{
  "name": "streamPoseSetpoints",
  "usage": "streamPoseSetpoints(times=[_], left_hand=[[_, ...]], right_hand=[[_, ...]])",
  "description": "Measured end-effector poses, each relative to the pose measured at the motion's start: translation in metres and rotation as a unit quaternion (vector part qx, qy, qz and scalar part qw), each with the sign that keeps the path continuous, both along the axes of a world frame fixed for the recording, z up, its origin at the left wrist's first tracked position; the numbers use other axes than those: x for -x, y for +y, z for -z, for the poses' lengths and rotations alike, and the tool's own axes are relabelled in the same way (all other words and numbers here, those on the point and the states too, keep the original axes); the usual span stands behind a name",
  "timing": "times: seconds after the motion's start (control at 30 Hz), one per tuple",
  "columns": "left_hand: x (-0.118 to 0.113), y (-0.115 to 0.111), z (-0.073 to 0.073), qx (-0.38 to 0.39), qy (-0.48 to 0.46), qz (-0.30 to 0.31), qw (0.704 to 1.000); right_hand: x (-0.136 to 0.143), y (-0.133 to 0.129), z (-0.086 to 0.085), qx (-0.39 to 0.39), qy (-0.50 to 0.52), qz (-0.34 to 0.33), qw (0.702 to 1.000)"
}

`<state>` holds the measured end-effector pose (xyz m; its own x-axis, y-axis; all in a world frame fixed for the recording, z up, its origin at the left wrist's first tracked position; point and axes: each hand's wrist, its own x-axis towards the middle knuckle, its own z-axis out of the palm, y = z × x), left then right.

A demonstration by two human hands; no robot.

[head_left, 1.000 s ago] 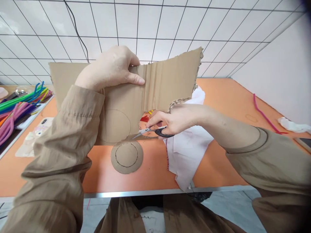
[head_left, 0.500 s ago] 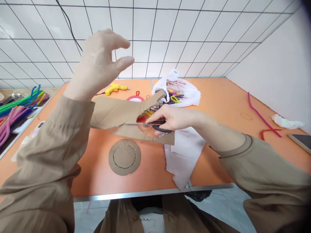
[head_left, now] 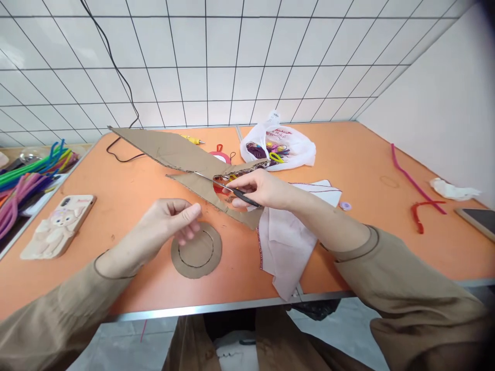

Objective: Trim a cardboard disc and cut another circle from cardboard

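Observation:
My right hand (head_left: 266,189) is closed round the black handles of a pair of scissors (head_left: 244,197). Their blades lie at the slit in a piece of brown cardboard (head_left: 170,149), which is lifted and tilted at its left end. A narrow cardboard strip (head_left: 201,188) hangs on the near side of the blades. My left hand (head_left: 170,221) hovers off the cardboard with nothing in it, thumb out and fingers loosely bent. Just below it, a round cardboard disc (head_left: 197,270) with a cut circle inside lies on the table.
White cloth (head_left: 288,247) lies near the front edge. Behind the cardboard are a plastic bag (head_left: 297,149) of craft bits, a yellow glue gun (head_left: 192,139) and a red-rimmed round item (head_left: 220,156). A phone (head_left: 58,226) lies left, pipe cleaners (head_left: 23,180) farther left and a red-pink strip (head_left: 410,178) right.
My left hand has come down from high above the cardboard to just over the disc. The cardboard's left end has swung up and back, and the slit gapes wider. My right hand keeps the scissors.

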<state>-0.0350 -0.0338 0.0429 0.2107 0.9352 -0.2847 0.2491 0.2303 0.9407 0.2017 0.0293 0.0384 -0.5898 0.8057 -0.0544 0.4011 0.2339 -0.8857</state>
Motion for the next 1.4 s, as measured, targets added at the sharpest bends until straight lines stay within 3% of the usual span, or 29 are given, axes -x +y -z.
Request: streamPoseSetpoints(times=[0.1, 0.17, 0.37, 0.57, 1.0, 1.4], left_hand=[[-0.004, 0.005, 0.014, 0.046, -0.170, -0.074, 0.982], [-0.009, 0.007, 0.019, 0.049, -0.234, -0.116, 0.964], [-0.021, 0.010, 0.027, 0.010, -0.290, -0.171, 0.942], [-0.023, 0.019, 0.042, 0.013, -0.339, -0.123, 0.933], [-0.018, 0.021, 0.060, 0.030, -0.374, -0.033, 0.926], [-0.010, 0.023, 0.063, 0.023, -0.362, -0.020, 0.932]], right_hand=[[0.005, -0.004, 0.000, -0.030, -0.013, -0.027, 0.999], [0.007, -0.006, 0.002, -0.058, -0.033, -0.031, 0.997], [0.009, -0.004, 0.018, -0.094, -0.053, -0.017, 0.994], [0.004, 0.003, 0.030, -0.063, -0.010, -0.036, 0.997], [0.008, 0.008, 0.026, 0.078, 0.100, -0.143, 0.982], [0.007, 0.009, 0.041, 0.047, 0.122, -0.114, 0.985]])
